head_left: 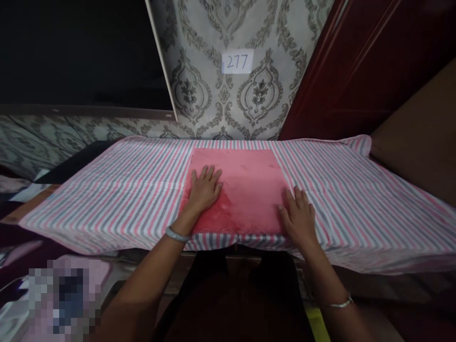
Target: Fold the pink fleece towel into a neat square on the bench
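A pink, plush-looking square cloth [249,190] lies flat on a striped tablecloth [142,175] in front of me. Its lower left area shows a darker red, as if the pile lies the other way. My left hand [204,190] rests palm down on the cloth's left part, fingers spread. At the right edge, my right hand [299,213] lies with its fingers apart, partly over the cloth and partly over the stripes. Neither hand grips anything. Each wrist wears a bangle.
A dark television screen [81,57] hangs at the upper left. The patterned wall bears a paper marked 277 [237,61]. A dark red wooden panel [356,71] stands at the right rear. Below left is a pink surface with a pixelated patch [67,299].
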